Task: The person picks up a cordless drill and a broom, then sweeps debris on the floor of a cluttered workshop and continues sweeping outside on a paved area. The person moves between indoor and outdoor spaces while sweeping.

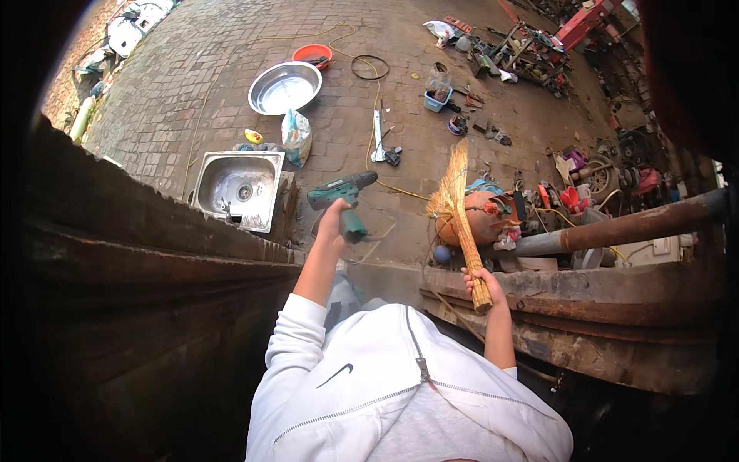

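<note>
My left hand (333, 224) grips a green cordless drill (336, 192) by its handle. The black chuck points to the upper right, above the doorway floor. In my right hand (485, 284) is the bound handle of a straw hand broom (463, 219). Its loose bristles fan out away from me, over a round orange-brown vessel (456, 230). That vessel is partly hidden behind the broom. A blue ball (442, 254) lies beside the vessel, just left of the broom handle.
A stainless steel sink (254, 180) stands at left, near a steel basin (286, 88) and a red basin (314, 53). A yellow hose (374, 124) crosses the brick floor (340, 141). Rusty pipe (623, 222) juts in at right. Tools and scrap clutter the right side.
</note>
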### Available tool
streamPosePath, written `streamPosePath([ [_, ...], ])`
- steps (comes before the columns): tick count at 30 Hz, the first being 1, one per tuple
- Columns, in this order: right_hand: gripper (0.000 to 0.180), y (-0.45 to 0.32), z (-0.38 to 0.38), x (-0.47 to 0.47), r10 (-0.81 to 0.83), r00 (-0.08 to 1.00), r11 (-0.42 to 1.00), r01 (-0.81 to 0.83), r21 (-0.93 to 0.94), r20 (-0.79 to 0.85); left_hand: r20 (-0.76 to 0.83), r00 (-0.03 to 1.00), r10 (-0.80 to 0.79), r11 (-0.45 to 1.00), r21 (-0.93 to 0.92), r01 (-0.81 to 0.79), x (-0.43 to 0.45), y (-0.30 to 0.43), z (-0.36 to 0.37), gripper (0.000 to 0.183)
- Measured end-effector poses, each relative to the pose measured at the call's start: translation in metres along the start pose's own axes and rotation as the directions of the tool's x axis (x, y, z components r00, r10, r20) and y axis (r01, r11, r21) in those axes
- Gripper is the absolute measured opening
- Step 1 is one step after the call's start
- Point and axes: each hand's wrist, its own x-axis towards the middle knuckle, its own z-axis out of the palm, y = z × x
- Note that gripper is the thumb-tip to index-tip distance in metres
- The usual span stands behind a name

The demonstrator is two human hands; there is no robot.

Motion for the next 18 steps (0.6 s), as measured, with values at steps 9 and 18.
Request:
streamPosePath([
  [9,0.041,-0.059,0.006,0.055,0.046,0.992,0.995,-0.055,-0.078,-0.12,-0.054,0.999,0.003,0.993,0.118,0.003,0.116,0.088,0.085,0.029],
  [18,0.032,-0.163,0.036,0.257,0.064,0.997,0.997,-0.065,-0.045,-0.039,0.024,0.999,0.023,0.989,0.147,-0.027,0.322,0.198,0.158,0.026],
])
